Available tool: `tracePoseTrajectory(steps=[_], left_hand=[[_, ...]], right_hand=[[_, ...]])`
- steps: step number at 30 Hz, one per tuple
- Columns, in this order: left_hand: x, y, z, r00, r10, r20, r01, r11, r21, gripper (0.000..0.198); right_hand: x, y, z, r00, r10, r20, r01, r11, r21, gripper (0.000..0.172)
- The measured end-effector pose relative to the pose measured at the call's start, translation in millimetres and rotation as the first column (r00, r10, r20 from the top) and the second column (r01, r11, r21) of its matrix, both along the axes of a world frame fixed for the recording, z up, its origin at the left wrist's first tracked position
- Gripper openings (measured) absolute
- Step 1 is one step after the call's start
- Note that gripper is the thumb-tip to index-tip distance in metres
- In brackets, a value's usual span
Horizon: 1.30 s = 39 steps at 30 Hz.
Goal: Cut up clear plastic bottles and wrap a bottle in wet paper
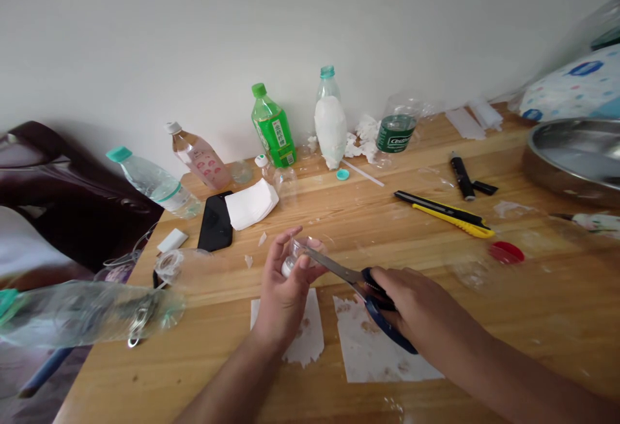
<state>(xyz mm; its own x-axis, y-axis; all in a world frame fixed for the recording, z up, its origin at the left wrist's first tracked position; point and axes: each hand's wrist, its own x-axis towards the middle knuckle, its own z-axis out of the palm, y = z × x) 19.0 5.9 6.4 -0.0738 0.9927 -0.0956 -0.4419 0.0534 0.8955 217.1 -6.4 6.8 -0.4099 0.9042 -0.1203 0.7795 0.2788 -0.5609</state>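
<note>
Left hand (pixel 287 283) pinching a small clear plastic piece (pixel 304 243) upright-ish, held above the desk (pixel 194 372); white part at its lower end. Right hand (pixel 416 298) gripping dark-handled scissors (pixel 341 270), blades angled to the piece's rim; whether they bite, cannot tell. Below: two stained, ragged-edged papers (pixel 358 353). Right of these, yellow-and-black cutter (pixel 445 214), near red cap (pixel 506 253). Farther back, green-labelled bottle (pixel 274 128) standing by the wall; black phone (pixel 215 222) touching white tissues (pixel 252 205).
</note>
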Motion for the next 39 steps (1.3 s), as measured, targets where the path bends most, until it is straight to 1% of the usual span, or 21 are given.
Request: tracePoseTrajectory(steps=[4, 8, 14, 16, 18, 21, 24, 26, 28, 30, 34, 36, 39], left_hand=[[1.1, 0.1, 2.3, 1.000, 0.002, 0.012, -0.002, 1.000, -0.023, 0.046], [-0.1, 0.5, 0.0, 1.000, -0.023, 0.007, 0.023, 0.999, -0.022, 0.045], [-5.6, 1.7, -6.4, 0.995, -0.068, -0.068, 0.070, 0.997, 0.033, 0.040], [-6.7, 2.2, -6.9, 0.993, -0.070, -0.092, 0.074, 0.996, 0.042, 0.040], [-7.2, 2.3, -7.1, 0.992, -0.061, -0.111, 0.067, 0.997, 0.049, 0.040], [-7.4, 2.2, -7.8, 0.989, -0.049, -0.139, 0.058, 0.996, 0.063, 0.040], [-8.1, 2.2, -9.3, 0.986, -0.047, -0.163, 0.061, 0.994, 0.086, 0.040], [-9.1, 2.6, -10.4, 0.983, -0.047, -0.177, 0.066, 0.993, 0.101, 0.039], [-10.5, 3.2, -11.0, 0.977, -0.047, -0.207, 0.073, 0.990, 0.117, 0.039], [-11.9, 3.5, -10.5, 0.961, -0.040, -0.272, 0.080, 0.987, 0.137, 0.038], [-12.7, 3.2, -6.8, 0.907, 0.039, -0.419, 0.055, 0.976, 0.209, 0.038], [-12.2, 2.7, -5.3, 0.887, 0.061, -0.457, 0.052, 0.972, 0.231, 0.038], [-11.8, 2.6, -5.9, 0.880, 0.050, -0.473, 0.069, 0.970, 0.232, 0.039]], right_hand=[[1.5, 0.4, -0.4, 0.999, -0.014, 0.030, 0.013, 1.000, 0.012, 0.017], [3.4, -1.6, -1.6, 1.000, 0.009, -0.001, -0.009, 0.998, 0.062, 0.009], [4.5, -3.2, -3.8, 0.999, 0.049, -0.014, -0.046, 0.984, 0.171, 0.011], [4.6, -2.7, -4.5, 0.998, 0.054, -0.022, -0.049, 0.982, 0.184, 0.011], [4.7, -2.2, -4.7, 0.998, 0.052, -0.033, -0.046, 0.984, 0.172, 0.010], [5.3, -1.0, -3.8, 0.998, 0.043, -0.039, -0.039, 0.994, 0.107, 0.010], [6.4, 0.8, -2.1, 1.000, 0.024, 0.007, -0.025, 0.999, 0.044, 0.011], [7.2, 1.8, -1.2, 0.999, 0.016, 0.040, -0.018, 0.999, 0.029, 0.012], [7.9, 2.0, -1.4, 0.999, 0.020, 0.039, -0.021, 0.999, 0.035, 0.011], [8.2, 1.4, -2.9, 0.999, 0.044, 0.018, -0.044, 0.998, 0.053, 0.010], [8.9, -0.4, -8.5, 0.997, 0.082, 0.005, -0.082, 0.990, 0.118, 0.011], [9.6, -0.9, -10.3, 0.996, 0.088, 0.012, -0.089, 0.986, 0.141, 0.010], [10.5, 0.0, -9.6, 0.995, 0.095, 0.014, -0.096, 0.988, 0.124, 0.011]])
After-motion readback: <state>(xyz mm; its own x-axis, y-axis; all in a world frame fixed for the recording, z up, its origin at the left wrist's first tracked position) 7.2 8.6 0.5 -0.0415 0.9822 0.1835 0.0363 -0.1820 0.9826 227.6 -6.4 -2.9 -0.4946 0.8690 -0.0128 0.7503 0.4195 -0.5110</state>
